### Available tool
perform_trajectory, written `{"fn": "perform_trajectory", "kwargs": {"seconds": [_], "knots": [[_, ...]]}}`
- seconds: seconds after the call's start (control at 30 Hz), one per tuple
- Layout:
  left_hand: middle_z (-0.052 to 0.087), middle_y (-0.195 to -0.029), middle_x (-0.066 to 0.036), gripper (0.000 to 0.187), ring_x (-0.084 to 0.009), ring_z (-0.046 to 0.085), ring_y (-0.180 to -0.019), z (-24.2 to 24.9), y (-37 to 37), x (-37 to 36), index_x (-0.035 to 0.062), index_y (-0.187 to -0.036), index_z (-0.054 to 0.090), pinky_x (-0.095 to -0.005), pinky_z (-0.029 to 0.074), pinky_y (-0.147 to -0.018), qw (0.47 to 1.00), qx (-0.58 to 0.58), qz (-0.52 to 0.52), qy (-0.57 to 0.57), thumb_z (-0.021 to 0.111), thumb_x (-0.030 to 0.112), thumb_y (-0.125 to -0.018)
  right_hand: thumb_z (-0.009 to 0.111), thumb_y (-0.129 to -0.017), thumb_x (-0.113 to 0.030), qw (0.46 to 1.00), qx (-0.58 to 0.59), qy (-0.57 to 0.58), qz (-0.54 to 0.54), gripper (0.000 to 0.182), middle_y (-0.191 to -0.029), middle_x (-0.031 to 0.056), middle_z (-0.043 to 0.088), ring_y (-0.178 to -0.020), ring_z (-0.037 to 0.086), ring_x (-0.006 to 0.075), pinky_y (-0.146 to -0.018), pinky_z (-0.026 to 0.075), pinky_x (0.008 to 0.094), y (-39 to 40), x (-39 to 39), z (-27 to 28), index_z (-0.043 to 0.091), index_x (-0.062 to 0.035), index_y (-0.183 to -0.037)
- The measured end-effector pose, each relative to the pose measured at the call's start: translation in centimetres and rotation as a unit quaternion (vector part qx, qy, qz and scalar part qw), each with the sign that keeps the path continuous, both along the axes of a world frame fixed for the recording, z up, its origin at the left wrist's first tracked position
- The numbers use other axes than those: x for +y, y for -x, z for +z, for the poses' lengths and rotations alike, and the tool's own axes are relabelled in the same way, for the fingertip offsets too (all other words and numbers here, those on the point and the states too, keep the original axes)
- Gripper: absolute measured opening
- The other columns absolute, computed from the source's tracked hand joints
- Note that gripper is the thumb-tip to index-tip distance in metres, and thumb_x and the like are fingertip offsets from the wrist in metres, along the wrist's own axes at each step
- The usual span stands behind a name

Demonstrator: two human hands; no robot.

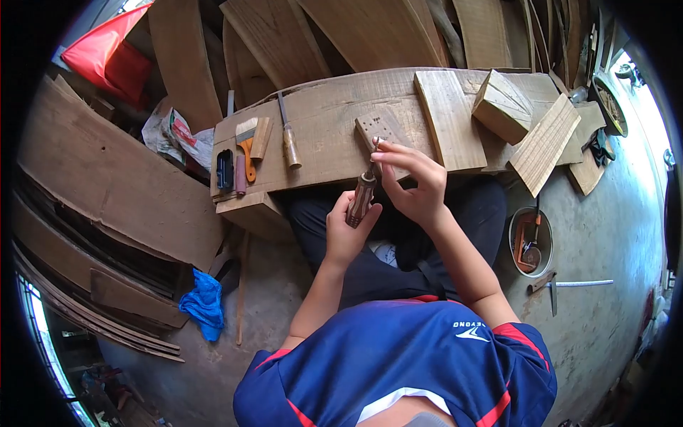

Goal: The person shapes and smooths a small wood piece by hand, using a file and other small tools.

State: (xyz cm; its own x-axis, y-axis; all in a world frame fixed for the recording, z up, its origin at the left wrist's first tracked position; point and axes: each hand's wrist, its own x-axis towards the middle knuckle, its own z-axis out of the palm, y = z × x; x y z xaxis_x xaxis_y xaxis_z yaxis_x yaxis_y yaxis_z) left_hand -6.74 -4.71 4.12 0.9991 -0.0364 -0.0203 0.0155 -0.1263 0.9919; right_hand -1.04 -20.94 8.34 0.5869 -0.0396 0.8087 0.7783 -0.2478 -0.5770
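My left hand (344, 231) is wrapped round the striped wooden handle of a hand tool (362, 197), which points up and away from me. My right hand (418, 181) pinches at the tool's thin metal end with thumb and fingertips; the exact shape of that end is too small to make out. Just beyond the fingertips, a small wooden block (382, 124) with several holes in its face lies on the wooden bench (320, 162). Left of my hands lie a chisel (291, 146) with a wooden handle and a paintbrush (248, 146).
A plank (448, 117), a thick wood block (504, 107) and a thinner board (546, 146) sit at the bench's right. A bucket (530, 242) with tools stands on the floor. Large boards (114, 171) lean at left, near a blue cloth (205, 304).
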Motion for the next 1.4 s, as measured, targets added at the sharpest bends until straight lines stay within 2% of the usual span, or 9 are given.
{"fn": "perform_trajectory", "kwargs": {"seconds": [0.07, 0.17, 0.3, 0.43, 0.67, 0.77, 0.87, 1.07, 1.4], "knots": [[0.063, -0.084, 0.002, 0.032, -0.0039, 0.055, -0.076, 1.3, 0.7, 0.3, 0.0033, -0.105, 0.062, -0.0225, 0.046, -0.07, 1.0, -0.014, -0.013, 0.01, 0.079, 0.023, -0.087, 0.072, -0.083, 0.006, 0.975, 0.107, -0.165, 0.102, 0.03, -0.109, 0.016, 0.072, -0.103, 0.07, 0.0226, -0.086, 0.057, 0.0324, 1.6, 0.7, 1.6, 0.067, -0.0017, -0.112], [0.062, -0.084, 0.002, 0.029, -0.0034, 0.056, -0.077, 3.2, 1.5, 0.7, 0.0035, -0.106, 0.062, -0.0217, 0.046, -0.07, 0.997, -0.018, -0.051, 0.059, 0.079, 0.016, -0.085, 0.069, -0.089, 0.003, 0.873, 0.246, -0.348, 0.236, 0.028, -0.105, 0.0164, 0.072, -0.105, 0.069, 0.0217, -0.091, 0.055, 0.0327, 3.4, 0.6, 4.6, 0.062, 0.0024, -0.116], [0.063, -0.085, 0.001, 0.028, -0.0038, 0.057, -0.077, 5.1, 2.0, 1.5, 0.0029, -0.106, 0.062, -0.0214, 0.046, -0.07, 0.987, -0.021, -0.125, 0.101, 0.078, 0.008, -0.084, 0.064, -0.093, 0.003, 0.869, 0.271, -0.303, 0.281, 0.027, -0.1, 0.0096, 0.07, -0.101, 0.068, 0.0169, -0.094, 0.052, 0.0293, 4.0, -0.5, 6.4, 0.063, 0.0038, -0.119], [0.063, -0.085, 0.0, 0.028, -0.0051, 0.057, -0.076, 6.8, 2.4, 2.1, 0.0017, -0.106, 0.063, -0.0218, 0.046, -0.069, 0.969, -0.008, -0.193, 0.156, 0.077, 0.006, -0.082, 0.063, -0.093, 0.002, 0.891, 0.229, -0.216, 0.327, 0.019, -0.105, 0.0128, 0.068, -0.101, 0.065, 0.0164, -0.091, 0.052, 0.0312, 4.1, -1.4, 7.6, 0.068, 0.0025, -0.11], [0.064, -0.084, -0.003, 0.032, -0.0076, 0.061, -0.075, 8.6, 3.0, 2.9, 0.0003, -0.105, 0.064, -0.0221, 0.047, -0.067, 0.926, 0.052, -0.264, 0.265, 0.077, 0.008, -0.077, 0.064, -0.091, 0.003, 0.842, 0.201, -0.268, 0.423, 0.013, -0.101, 0.0128, 0.069, -0.098, 0.066, 0.0184, -0.089, 0.052, 0.0311, 4.4, -1.3, 8.4, 0.069, 0.0028, -0.103], [0.065, -0.084, -0.004, 0.033, -0.008, 0.062, -0.073, 8.9, 3.0, 3.2, 0.0003, -0.104, 0.064, -0.0218, 0.047, -0.065, 0.919, 0.067, -0.279, 0.27, 0.078, 0.009, -0.076, 0.072, -0.086, -0.009, 0.843, 0.241, -0.288, 0.384, 0.013, -0.088, 0.0125, 0.065, -0.082, 0.061, 0.0175, -0.075, 0.049, 0.0287, 5.1, -0.8, 9.5, 0.069, 0.0025, -0.092], [0.065, -0.083, -0.003, 0.033, -0.0077, 0.061, -0.072, 8.7, 2.9, 3.3, 0.0005, -0.103, 0.064, -0.0216, 0.047, -0.064, 0.913, 0.064, -0.292, 0.278, 0.078, 0.01, -0.075, 0.073, -0.084, -0.007, 0.847, 0.255, -0.271, 0.379, 0.01, -0.088, 0.0118, 0.066, -0.082, 0.061, 0.0176, -0.074, 0.049, 0.0285, 5.3, -1.0, 10.0, 0.07, 0.0023, -0.088], [0.065, -0.08, -0.002, 0.027, -0.0073, 0.06, -0.069, 8.3, 2.9, 2.7, 0.0024, -0.099, 0.063, -0.0216, 0.045, -0.062, 0.938, 0.014, -0.251, 0.238, 0.077, 0.009, -0.077, 0.075, -0.079, -0.001, 0.917, 0.17, -0.172, 0.317, 0.013, -0.088, 0.0135, 0.068, -0.082, 0.063, 0.0189, -0.074, 0.051, 0.0286, 5.2, -1.2, 9.7, 0.072, 0.0029, -0.092], [0.065, -0.075, 0.0, 0.027, -0.005, 0.057, -0.066, 8.4, 2.9, 2.7, 0.0026, -0.098, 0.064, -0.0213, 0.042, -0.06, 0.962, -0.084, -0.221, 0.138, 0.079, 0.007, -0.077, 0.076, -0.078, 0.001, 0.929, 0.143, -0.163, 0.301, 0.018, -0.089, 0.0121, 0.074, -0.081, 0.069, 0.0199, -0.076, 0.053, 0.031, 5.5, -2.0, 10.3, 0.075, 0.0009, -0.096]]}}
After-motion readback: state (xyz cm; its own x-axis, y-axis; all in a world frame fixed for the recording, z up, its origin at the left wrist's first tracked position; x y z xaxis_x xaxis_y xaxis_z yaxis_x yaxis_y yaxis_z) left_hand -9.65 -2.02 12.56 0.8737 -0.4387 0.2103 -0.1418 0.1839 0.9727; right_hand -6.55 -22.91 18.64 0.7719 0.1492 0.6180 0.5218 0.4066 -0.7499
